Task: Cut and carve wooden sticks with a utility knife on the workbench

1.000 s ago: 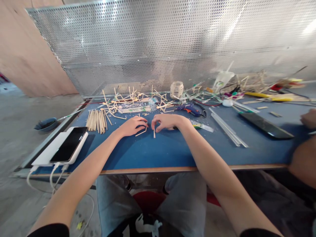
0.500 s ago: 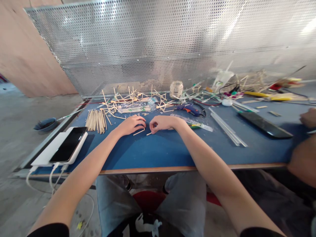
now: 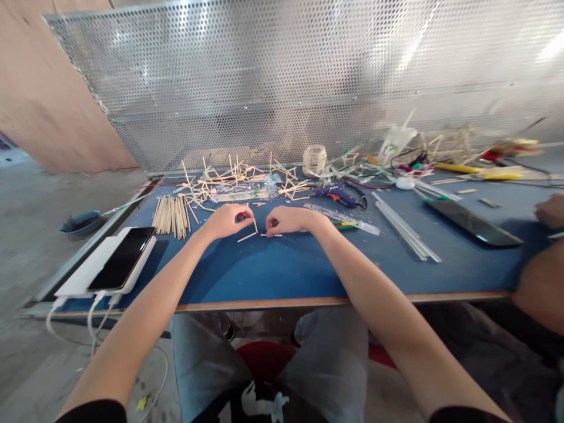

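Observation:
My left hand [image 3: 229, 221] is closed in a pinch at the upright part of a small joined piece of thin wooden sticks [image 3: 247, 237]. One leg of that piece lies along the blue tabletop, and the other rises toward my fingertips. Just to the right, my right hand [image 3: 287, 221] pinches a short wooden stick [image 3: 277, 235] held low, almost level with the table. A small gap separates the two pieces. Behind my hands are several glued stick frames [image 3: 238, 173], and a bundle of loose sticks [image 3: 171, 216] lies left of my left hand.
A purple glue gun [image 3: 339, 195] and a green-yellow cutter [image 3: 346, 225] lie beyond my right forearm. Clear glue sticks [image 3: 405, 229] and a black phone [image 3: 473, 223] lie further right, near another person's hand [image 3: 550, 210]. A cabled phone [image 3: 122, 258] sits front left.
My left hand has drawn back slightly left, revealing more of the joined sticks. The short stick in my right hand has turned from slanted to nearly level.

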`<state>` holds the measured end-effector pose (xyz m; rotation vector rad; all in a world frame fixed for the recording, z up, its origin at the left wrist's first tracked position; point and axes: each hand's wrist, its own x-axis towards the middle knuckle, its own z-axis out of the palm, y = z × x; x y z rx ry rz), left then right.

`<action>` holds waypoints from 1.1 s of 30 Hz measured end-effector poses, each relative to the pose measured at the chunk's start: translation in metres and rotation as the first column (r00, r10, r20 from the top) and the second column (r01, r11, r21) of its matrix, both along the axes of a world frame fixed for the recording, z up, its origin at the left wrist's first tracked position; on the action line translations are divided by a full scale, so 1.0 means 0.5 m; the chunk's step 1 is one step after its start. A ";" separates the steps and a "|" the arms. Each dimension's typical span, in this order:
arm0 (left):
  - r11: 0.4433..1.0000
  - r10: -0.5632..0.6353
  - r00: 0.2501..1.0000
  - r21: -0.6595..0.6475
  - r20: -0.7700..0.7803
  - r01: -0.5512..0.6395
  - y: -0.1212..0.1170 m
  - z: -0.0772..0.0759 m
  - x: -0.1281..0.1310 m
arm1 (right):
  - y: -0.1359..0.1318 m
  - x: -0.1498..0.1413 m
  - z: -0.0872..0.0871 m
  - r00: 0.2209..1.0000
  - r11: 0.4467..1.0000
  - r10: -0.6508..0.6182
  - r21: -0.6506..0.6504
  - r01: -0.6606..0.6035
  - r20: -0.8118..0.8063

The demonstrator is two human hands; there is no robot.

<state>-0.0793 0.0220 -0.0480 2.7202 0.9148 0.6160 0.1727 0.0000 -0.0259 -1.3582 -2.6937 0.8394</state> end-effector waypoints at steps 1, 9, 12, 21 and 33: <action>0.998 0.017 1.000 -0.065 -0.017 -0.018 -0.005 0.005 -0.005 | 0.000 0.000 0.000 1.000 1.000 -0.004 0.009 0.004 0.001; 0.949 -0.039 0.977 -0.314 -0.208 -0.029 -0.019 0.017 -0.012 | -0.004 -0.008 0.004 1.000 0.999 -0.003 0.044 0.003 0.006; 0.955 -0.032 0.976 -0.294 -0.216 -0.033 -0.021 0.016 -0.004 | -0.003 -0.009 0.002 1.000 0.999 -0.005 0.052 0.004 0.012; 0.985 -0.039 0.966 -0.175 -0.257 -0.007 -0.029 0.003 0.007 | 0.000 -0.012 -0.002 0.999 0.998 0.020 0.064 -0.022 0.027; 0.985 -0.055 0.967 -0.171 -0.250 0.012 -0.034 0.002 0.015 | 0.001 -0.014 -0.003 0.999 0.997 0.035 0.069 -0.038 0.039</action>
